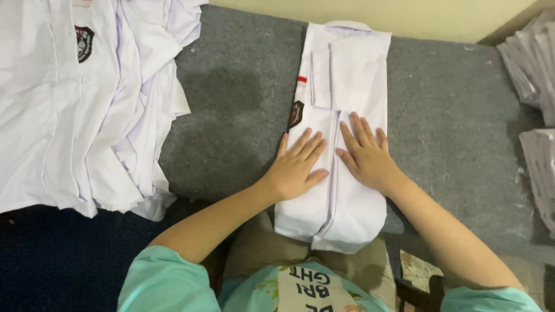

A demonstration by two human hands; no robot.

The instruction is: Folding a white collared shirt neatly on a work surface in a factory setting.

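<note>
A white shirt (347, 75), folded into a long narrow strip with its sleeves turned in, lies on a grey felt table (231, 133). A dark badge (296, 114) shows at its left edge. My left hand (296, 167) lies flat on the left half of the strip, fingers spread. My right hand (365, 155) presses flat on the right half beside it. The strip's near end hangs over the table edge toward my lap.
A pile of unfolded white shirts (81, 104) with a dark badge (84, 42) covers the left of the table. Stacks of folded pale garments (535, 63) sit at the right edge. A cream wall (404, 17) runs along the far side.
</note>
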